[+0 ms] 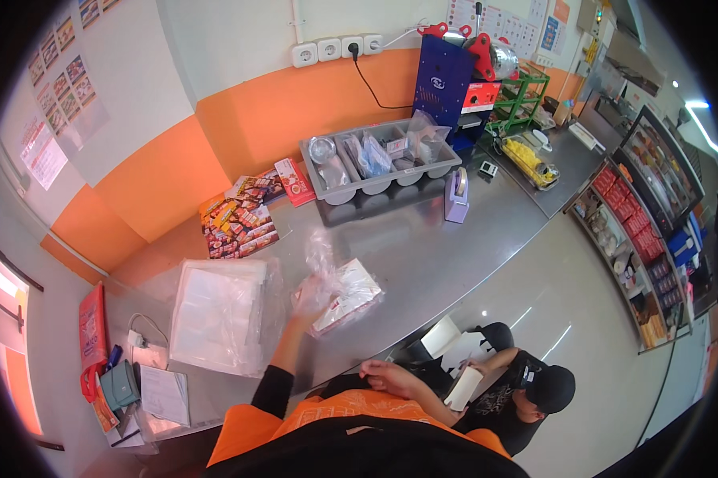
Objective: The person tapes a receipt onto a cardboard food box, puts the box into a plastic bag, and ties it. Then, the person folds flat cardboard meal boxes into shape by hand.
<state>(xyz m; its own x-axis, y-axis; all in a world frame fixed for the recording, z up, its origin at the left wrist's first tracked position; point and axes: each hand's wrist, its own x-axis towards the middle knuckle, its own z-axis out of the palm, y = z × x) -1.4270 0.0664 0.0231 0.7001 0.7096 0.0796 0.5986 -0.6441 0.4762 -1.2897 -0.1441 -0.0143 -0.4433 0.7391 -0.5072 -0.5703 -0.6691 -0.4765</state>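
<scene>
My left hand (314, 296) reaches over the steel table and is closed on the gathered part of a clear plastic bag (320, 253), its fingers blurred behind the film. Beside it, and partly under the film, lies a flat white box with red marks on its side (351, 293). My right hand (389, 378) is held near my body at the table's front edge, fingers curled, with nothing visible in it. To the left of my left hand lies a stack of clear plastic bags (219, 315).
Colourful leaflets (235, 223), a grey compartment tray (335, 193) and a purple tape dispenser (457, 199) stand along the back. A blue machine (437, 88) is beyond. At left are a teal wallet (121, 385) and papers (164, 394). A person in a black cap (550, 389) handles white boxes at right.
</scene>
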